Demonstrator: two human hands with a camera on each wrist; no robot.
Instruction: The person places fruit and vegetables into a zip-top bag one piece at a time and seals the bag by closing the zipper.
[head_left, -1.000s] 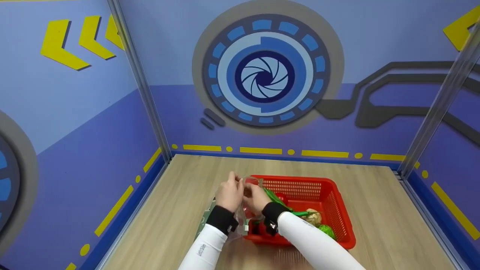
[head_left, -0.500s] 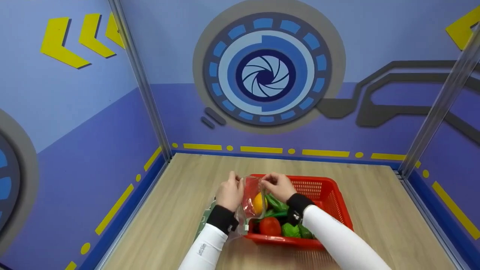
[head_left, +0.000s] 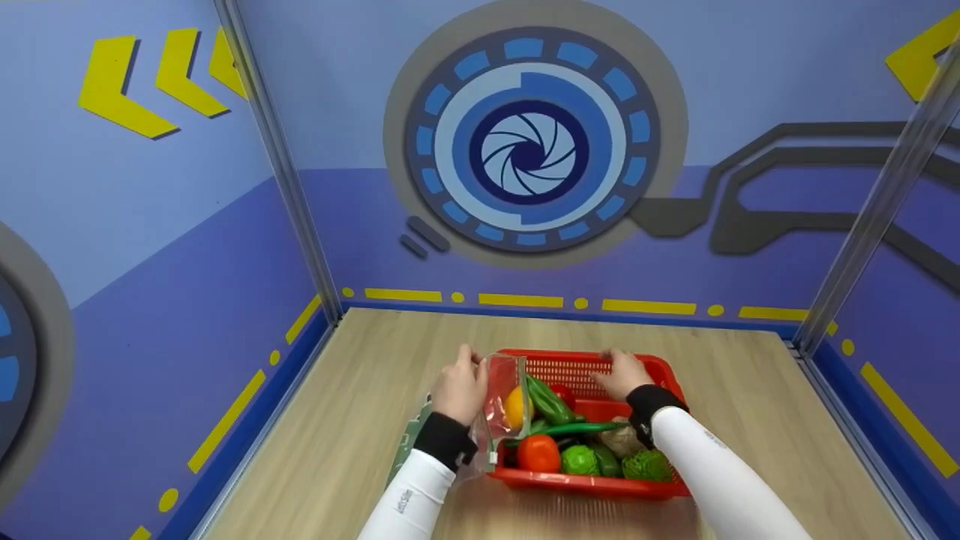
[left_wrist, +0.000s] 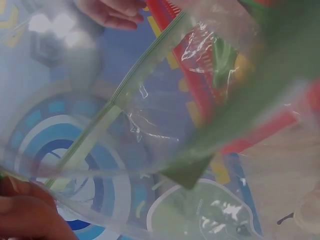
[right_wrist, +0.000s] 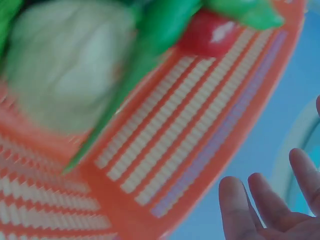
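My left hand (head_left: pixel 459 386) pinches the edge of a clear zip bag (head_left: pixel 501 381) with green trim, to the left of and overlapping the red basket (head_left: pixel 589 486). In the left wrist view the zip strip (left_wrist: pixel 117 102) runs slantwise, with my left fingers (left_wrist: pixel 30 212) at the bag's lower left edge. Through the plastic shows a round orange-yellow fruit or vegetable (head_left: pixel 516 409). My right hand (head_left: pixel 626 375), fingers spread and holding nothing, hovers over the basket's back right part. The right wrist view shows its fingers (right_wrist: pixel 232 202) outside the basket's rim.
The basket holds a tomato (head_left: pixel 538 454), green peppers (head_left: pixel 551 403), a long green chili (head_left: pixel 581 429), small green heads (head_left: pixel 580 460) and a pale round vegetable (right_wrist: pixel 70 65). Printed panels (head_left: pixel 360 225) wall the wooden table (head_left: pixel 330 420) at the back and sides.
My right hand has left the bag's mouth and moved right across the basket, its fingers opening. The left hand stays in place with the bag, and the vegetables have come into view.
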